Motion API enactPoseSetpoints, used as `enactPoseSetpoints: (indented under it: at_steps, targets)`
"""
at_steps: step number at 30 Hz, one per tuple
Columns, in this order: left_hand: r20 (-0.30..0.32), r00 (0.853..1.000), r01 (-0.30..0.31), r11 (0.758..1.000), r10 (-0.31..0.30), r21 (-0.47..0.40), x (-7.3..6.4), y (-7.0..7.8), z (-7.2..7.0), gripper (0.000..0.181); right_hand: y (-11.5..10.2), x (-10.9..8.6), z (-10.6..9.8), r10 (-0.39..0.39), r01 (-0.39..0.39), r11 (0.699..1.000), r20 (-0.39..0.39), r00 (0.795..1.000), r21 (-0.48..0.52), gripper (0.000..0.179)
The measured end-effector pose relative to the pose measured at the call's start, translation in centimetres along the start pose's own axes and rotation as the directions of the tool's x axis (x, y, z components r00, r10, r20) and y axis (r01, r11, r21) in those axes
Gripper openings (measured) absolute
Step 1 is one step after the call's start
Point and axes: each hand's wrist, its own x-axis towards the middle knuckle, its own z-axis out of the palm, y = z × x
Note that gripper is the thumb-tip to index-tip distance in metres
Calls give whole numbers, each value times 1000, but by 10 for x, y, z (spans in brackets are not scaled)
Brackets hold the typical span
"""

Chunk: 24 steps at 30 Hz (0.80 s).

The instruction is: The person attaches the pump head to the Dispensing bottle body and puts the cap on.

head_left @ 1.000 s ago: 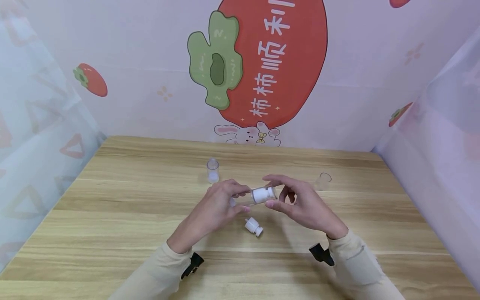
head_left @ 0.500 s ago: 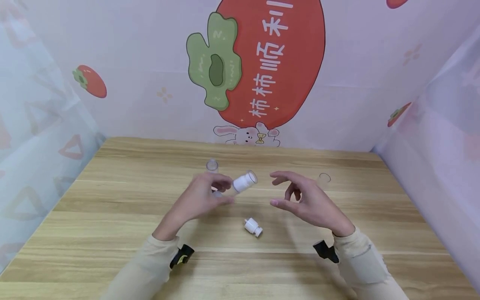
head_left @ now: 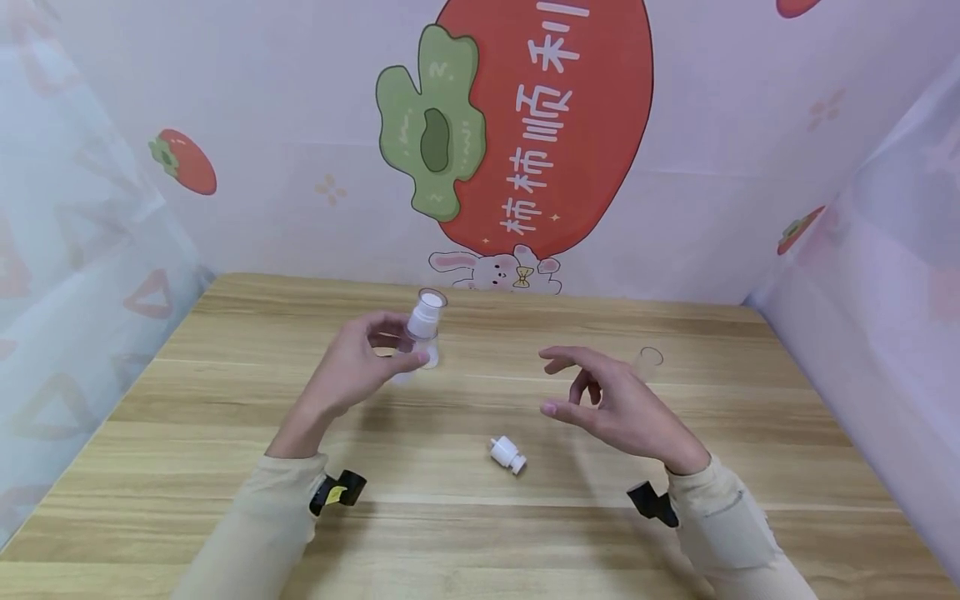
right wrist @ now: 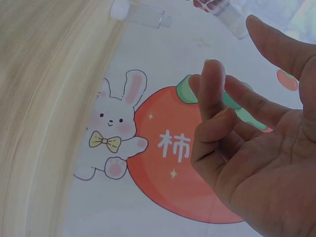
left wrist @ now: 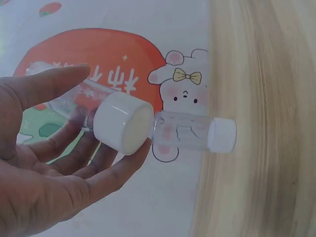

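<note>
My left hand point(head_left: 360, 358) holds a small clear bottle point(head_left: 426, 317) between thumb and fingers, tilted above the table. White parts show inside its clear upper end in the head view, and the left wrist view shows its white end point(left wrist: 123, 123) close up. Just behind it stands another clear bottle point(left wrist: 180, 129) with a white base, partly hidden in the head view. My right hand point(head_left: 615, 408) hovers over the table with thumb and fingers spread in a loose curve, holding nothing. A white pump head point(head_left: 507, 454) lies on the table between the hands.
A clear cap or cup point(head_left: 647, 360) stands on the wooden table point(head_left: 480, 533) behind my right hand, faint against the wood. Printed cloth point(head_left: 285, 192) hangs along the back and both sides of the table.
Both hands were at the bottle; the right hand has let go and stays over the table. My left hand has carried the bottle left and back, tipping its white-filled end upward.
</note>
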Motion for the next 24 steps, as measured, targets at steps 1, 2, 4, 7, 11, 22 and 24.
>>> enactPoseSetpoints:
  at_steps: [1,2,4,7,11,22,24]
  targets:
    - [-14,1000,9,1000,-9,-4,1,-1,-1,49,0,0,0,0,0,1000,2,1000,0,55]
    - [-27,999,19,1000,-19,-4,1,-2,-2,49,0,0,0,1,-1,1000,4,1000,0,55]
    - [-55,998,36,999,-37,-6,3,-6,-4,50,0,0,-1,0,0,1000,9,1000,-1,56]
    - [-103,993,57,998,-59,-20,5,-12,-7,51,0,0,-1,-1,1,1000,21,1000,-2,56]
    - [-152,984,84,994,-94,-69,8,-23,-10,50,0,0,-1,-3,3,1000,37,999,-1,56]
    - [-267,941,184,977,-207,-110,13,-50,-16,60,0,0,6,-2,4,1000,83,997,-19,50]
    - [-291,933,184,976,-212,-120,13,-53,-17,60,0,0,8,1,1,1000,99,995,-28,47]
